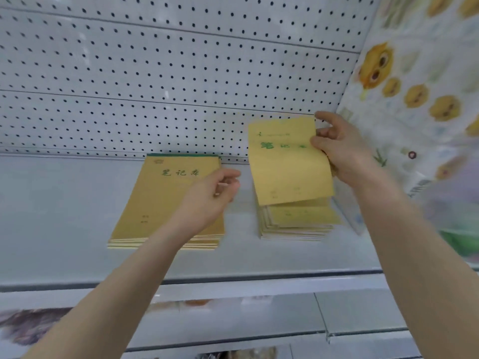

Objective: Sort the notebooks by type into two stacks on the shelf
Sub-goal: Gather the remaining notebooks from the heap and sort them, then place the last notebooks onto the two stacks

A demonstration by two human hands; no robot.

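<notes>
Right hand [337, 149], centre right of frame, thumb curled over the front and fingers behind, gripping a notebook [287, 164] by its right edge. Notebook lifted and tilted, cover with green characters toward the camera, lower edge overlapping the right stack [298, 224] beneath; contact with that stack not discernible. Left hand [215, 195], at centre, fingers loosely curled and holding nothing, in front of the right side of the left stack [158, 203]; touching or hovering not discernible. Left stack tidy, edges aligned, green-bound along the far edge, green characters on the top cover. Right stack uneven, covers fanned at the near edge, near the side panel [414, 99] at the right. Both stacks flat on the pale shelf [64, 216], side by side with a gap between, toward the back. Behind, across the upper frame, white pegboard [155, 73]. Side panel printed with yellow cartoon shapes. Along the bottom of the frame, lower shelf [259, 314], contents blurred.
</notes>
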